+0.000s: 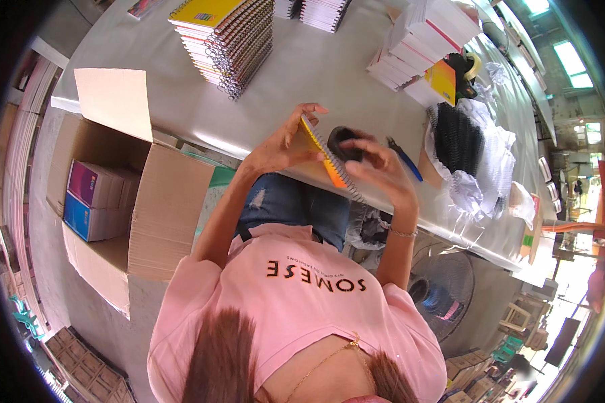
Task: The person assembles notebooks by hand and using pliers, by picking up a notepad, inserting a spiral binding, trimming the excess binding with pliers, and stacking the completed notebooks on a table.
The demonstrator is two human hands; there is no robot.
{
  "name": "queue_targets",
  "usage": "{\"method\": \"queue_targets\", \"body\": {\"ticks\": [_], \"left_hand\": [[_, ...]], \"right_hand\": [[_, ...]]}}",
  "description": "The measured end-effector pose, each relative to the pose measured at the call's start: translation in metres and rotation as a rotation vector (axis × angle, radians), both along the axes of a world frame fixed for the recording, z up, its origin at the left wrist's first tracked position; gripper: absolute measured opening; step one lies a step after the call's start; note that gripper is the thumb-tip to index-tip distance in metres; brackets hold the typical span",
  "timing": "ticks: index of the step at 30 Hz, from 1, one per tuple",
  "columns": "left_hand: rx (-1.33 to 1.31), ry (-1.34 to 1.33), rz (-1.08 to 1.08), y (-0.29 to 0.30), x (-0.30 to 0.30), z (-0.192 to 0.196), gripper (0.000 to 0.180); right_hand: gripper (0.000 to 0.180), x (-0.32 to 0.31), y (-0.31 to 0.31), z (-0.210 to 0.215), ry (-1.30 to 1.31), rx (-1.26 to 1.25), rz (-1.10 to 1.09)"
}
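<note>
My left hand (280, 145) grips a yellow-and-orange spiral notebook (335, 176) by its side, fingers closed around it. The notebook is tilted almost edge-on over the table's near edge, its wire coil facing my right. Against the coil side, my right hand (382, 169) has its fingers curled round a dark, rounded object (343, 142); blur hides its exact kind. Just right of that hand, a blue-handled hand tool (406, 160) with a dark tip lies on the table.
A tall stack of yellow spiral notebooks (225, 47) stands ahead; unbound paper blocks (417, 47) are piled at the far right. Black coils (456, 140) and crumpled white wrapping (469, 191) lie right. An open carton (171, 208) holding notebooks stands left. A fan (444, 289) is at lower right.
</note>
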State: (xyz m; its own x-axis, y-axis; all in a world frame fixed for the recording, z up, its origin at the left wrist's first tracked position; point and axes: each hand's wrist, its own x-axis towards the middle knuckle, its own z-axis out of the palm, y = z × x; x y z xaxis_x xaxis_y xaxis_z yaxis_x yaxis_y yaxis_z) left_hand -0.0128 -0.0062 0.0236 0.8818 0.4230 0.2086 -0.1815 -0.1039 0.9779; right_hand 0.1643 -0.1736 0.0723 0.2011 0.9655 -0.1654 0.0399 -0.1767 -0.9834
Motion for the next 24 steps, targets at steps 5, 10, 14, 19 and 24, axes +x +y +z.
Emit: {"method": "queue_targets", "body": {"ticks": [5,10,14,19,24], "left_hand": [[-0.034,0.011,-0.044,-0.002,0.0,-0.001,0.078],[-0.033,-0.008,-0.053,-0.003,-0.001,-0.007,0.078],[-0.029,-0.014,-0.053,-0.005,0.002,-0.003,0.076],[-0.028,-0.005,-0.058,-0.003,0.003,-0.01,0.075],[-0.047,0.039,-0.064,-0.005,0.001,-0.006,0.071]], "right_hand": [[0.047,-0.007,-0.005,0.01,0.157,0.21,0.123],[0.046,-0.003,0.001,0.008,0.061,0.039,0.059],[0.046,-0.002,-0.003,-0.005,0.244,0.105,0.046],[0.048,-0.015,0.004,0.017,0.087,0.132,0.022],[0.053,-0.003,0.015,-0.008,-0.128,0.125,-0.14]]}}
